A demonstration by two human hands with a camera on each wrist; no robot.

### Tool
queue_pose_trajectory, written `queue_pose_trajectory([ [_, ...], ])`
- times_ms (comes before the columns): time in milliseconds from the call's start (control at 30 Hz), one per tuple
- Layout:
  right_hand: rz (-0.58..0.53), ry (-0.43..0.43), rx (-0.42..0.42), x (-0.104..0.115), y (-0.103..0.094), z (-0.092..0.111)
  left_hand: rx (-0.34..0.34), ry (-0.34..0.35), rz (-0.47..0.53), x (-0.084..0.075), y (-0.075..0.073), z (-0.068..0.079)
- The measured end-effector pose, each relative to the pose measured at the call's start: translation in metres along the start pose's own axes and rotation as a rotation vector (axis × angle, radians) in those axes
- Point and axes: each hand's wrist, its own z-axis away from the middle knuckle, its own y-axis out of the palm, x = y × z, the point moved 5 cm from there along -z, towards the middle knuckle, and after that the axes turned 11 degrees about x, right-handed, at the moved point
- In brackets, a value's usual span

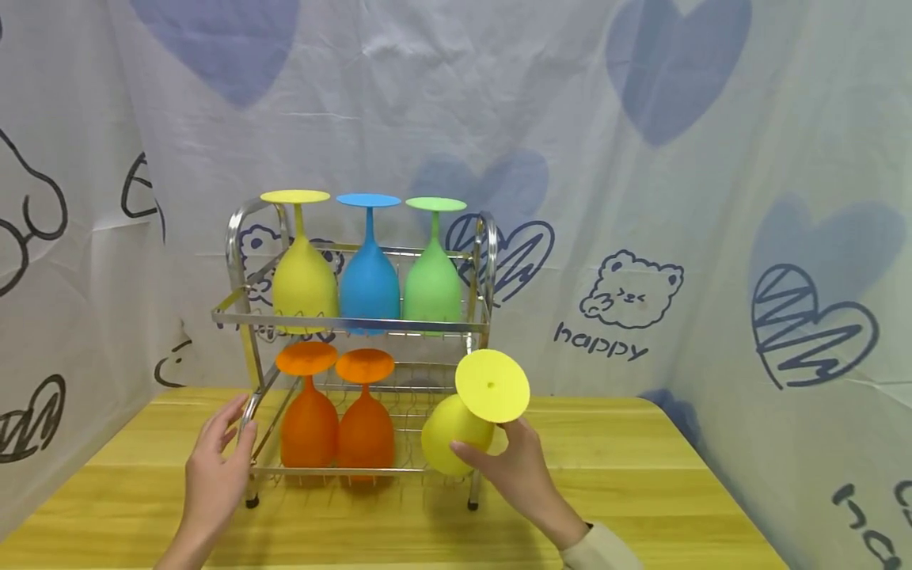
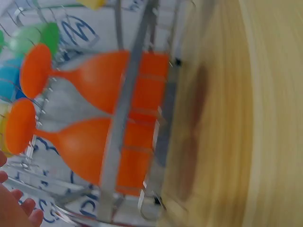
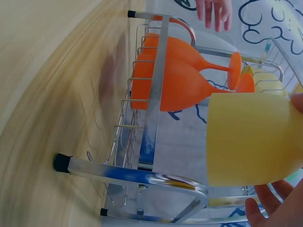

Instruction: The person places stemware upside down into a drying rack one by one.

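My right hand (image 1: pixel 525 475) grips a yellow wine glass (image 1: pixel 456 431) by its bowl. The glass is upside down and tilted, its round foot towards me, at the right end of the rack's lower shelf. In the right wrist view its bowl (image 3: pixel 251 139) fills the right side, with fingertips below it. Two orange wine glasses (image 1: pixel 309 423) (image 1: pixel 366 431) stand inverted on the left part of that shelf. Beside the left post of the metal rack (image 1: pixel 338 473), my left hand (image 1: pixel 214 467) is held with loosely extended fingers and nothing in it.
Inverted yellow (image 1: pixel 305 277), blue (image 1: pixel 369 281) and green (image 1: pixel 433 285) wine glasses line the upper shelf. The two-tier rack stands on black feet on a wooden table (image 1: pixel 606 475). A patterned white curtain (image 1: pixel 570 95) hangs behind and at both sides.
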Motion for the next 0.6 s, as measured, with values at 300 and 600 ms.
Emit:
queue_pose_trajectory([
  [300,0.045,-0.198,0.018,0.009,0.01,-0.011,0.082,-0.099,-0.031,0.026,-0.002,-0.016],
  [600,0.031,-0.198,0.024,0.003,0.018,-0.018,0.1,-0.28,0.108,0.053,-0.004,-0.025],
])
